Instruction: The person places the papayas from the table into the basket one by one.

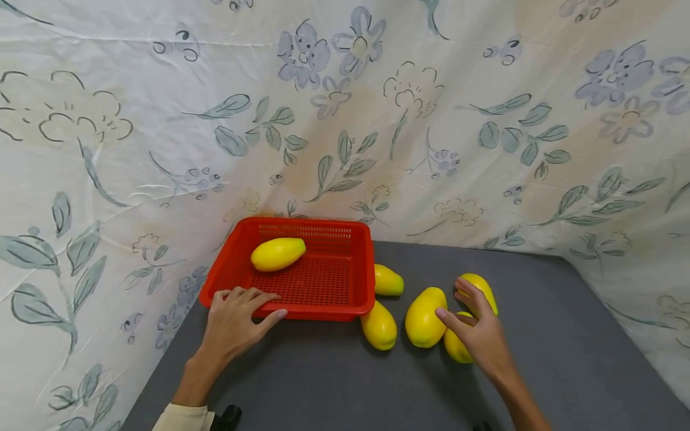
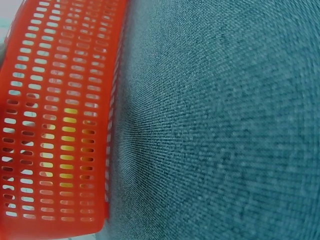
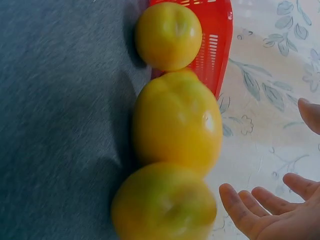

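Note:
My left hand (image 1: 235, 320) holds the near rim of a red plastic basket (image 1: 329, 312), its fingers over the edge and thumb along the front. A smooth yellow papaya-like fruit (image 1: 277, 254) with a greenish tip lies inside the basket. On the right, my right hand (image 1: 482, 335) hovers with thumb and fingers spread above a group of similar fruits. Closest to it are a large yellow fruit (image 1: 424, 317), a partly covered one (image 1: 457, 347) and another behind the fingers (image 1: 474, 288). In the right wrist view, the right hand (image 3: 280, 215) shows relaxed fingers apart from the fruits.
Two more yellow fruits, one at the back (image 1: 389, 280) and one in front (image 1: 380, 326), lie against the basket's right side. Everything stands on a dark grey cloth-covered table (image 1: 323, 383). A floral curtain (image 1: 345, 120) hangs behind the table and along its sides.

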Demonstrator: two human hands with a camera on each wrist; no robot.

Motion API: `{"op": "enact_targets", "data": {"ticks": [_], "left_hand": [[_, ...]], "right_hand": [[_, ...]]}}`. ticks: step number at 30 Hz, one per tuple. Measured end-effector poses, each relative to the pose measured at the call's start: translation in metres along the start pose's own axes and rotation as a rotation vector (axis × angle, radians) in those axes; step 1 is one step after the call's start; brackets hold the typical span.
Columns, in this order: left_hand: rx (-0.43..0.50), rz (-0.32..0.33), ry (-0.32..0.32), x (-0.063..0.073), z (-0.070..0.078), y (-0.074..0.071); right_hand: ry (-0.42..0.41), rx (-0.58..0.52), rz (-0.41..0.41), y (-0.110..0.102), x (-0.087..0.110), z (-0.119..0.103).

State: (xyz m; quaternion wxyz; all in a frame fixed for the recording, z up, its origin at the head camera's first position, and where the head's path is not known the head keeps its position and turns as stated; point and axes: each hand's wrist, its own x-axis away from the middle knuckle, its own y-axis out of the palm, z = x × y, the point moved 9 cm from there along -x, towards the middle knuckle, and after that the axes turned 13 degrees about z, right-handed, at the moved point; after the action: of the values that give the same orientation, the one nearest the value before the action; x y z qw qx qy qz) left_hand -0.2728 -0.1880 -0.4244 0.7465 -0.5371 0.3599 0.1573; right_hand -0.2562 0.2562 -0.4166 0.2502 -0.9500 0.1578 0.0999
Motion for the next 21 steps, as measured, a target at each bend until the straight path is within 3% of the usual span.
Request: {"op": "enact_targets", "data": {"ticks": [8, 14, 21], "left_hand": [[0.01, 0.006, 0.008, -0.001, 0.001, -0.001], [0.008, 0.009, 0.01, -0.002, 0.001, -0.001], [0.006, -0.021, -0.008, -0.001, -0.001, 0.002]], "right_hand": [[0.0, 0.093, 0.031, -0.011, 0.002, 0.016], [-0.002, 0.095, 0.018, -0.015, 0.003, 0.026], [0.065, 0.194, -0.025, -0.015, 0.008, 0.042]]}}
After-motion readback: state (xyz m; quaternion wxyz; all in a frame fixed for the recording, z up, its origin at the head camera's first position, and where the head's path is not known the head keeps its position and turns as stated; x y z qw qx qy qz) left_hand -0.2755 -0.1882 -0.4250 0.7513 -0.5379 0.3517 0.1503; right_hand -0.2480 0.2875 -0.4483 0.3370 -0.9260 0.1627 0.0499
